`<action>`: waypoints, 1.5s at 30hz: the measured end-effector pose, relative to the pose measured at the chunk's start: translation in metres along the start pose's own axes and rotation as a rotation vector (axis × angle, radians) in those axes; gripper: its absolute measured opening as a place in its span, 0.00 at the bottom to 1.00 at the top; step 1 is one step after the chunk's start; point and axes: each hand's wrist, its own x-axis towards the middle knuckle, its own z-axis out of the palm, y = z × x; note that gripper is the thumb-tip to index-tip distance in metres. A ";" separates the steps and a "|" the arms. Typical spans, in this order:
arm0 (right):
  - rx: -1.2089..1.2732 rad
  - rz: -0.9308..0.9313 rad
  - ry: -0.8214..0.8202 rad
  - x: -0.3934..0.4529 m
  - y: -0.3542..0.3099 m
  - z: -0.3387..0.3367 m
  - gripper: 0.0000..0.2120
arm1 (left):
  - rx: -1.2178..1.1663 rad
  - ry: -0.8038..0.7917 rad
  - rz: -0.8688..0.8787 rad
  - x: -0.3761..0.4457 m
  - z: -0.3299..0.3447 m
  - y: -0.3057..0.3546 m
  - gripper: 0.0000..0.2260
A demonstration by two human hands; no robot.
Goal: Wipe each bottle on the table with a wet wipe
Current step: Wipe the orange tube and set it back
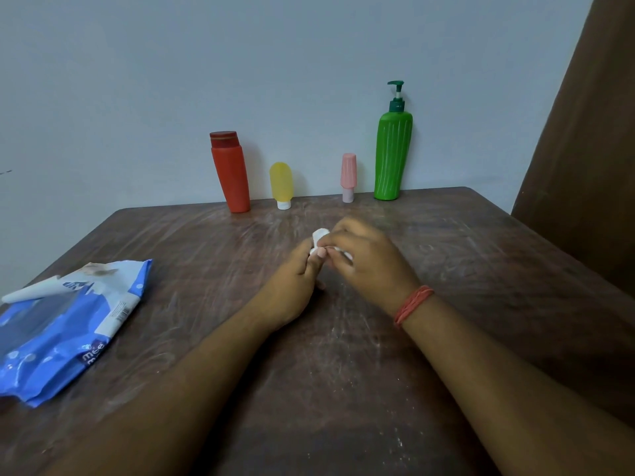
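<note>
Along the table's far edge stand a red bottle (231,173), a small yellow bottle (281,185) on its white cap, a small pink bottle (348,176) and a tall green pump bottle (392,151). Over the middle of the table my left hand (292,286) and my right hand (364,259) meet around a small white object (320,234), which both pinch. Most of it is hidden by my fingers, so I cannot tell whether it is a wipe or a small bottle wrapped in one.
A blue wet-wipe pack (65,324) lies at the table's left edge with its flap lifted. The brown table (481,262) has a scuffed, streaked top. A brown curtain (591,132) hangs at the right, and a pale wall stands behind the bottles.
</note>
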 end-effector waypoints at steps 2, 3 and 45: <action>-0.013 -0.030 -0.036 0.001 0.003 -0.002 0.06 | 0.009 -0.007 0.026 -0.001 0.000 -0.001 0.12; -0.031 0.002 -0.014 0.002 0.008 -0.004 0.06 | 0.033 -0.009 0.025 0.000 0.000 -0.003 0.12; -0.039 0.119 -0.075 0.003 0.013 -0.005 0.08 | 0.699 0.118 0.314 0.005 -0.002 -0.012 0.15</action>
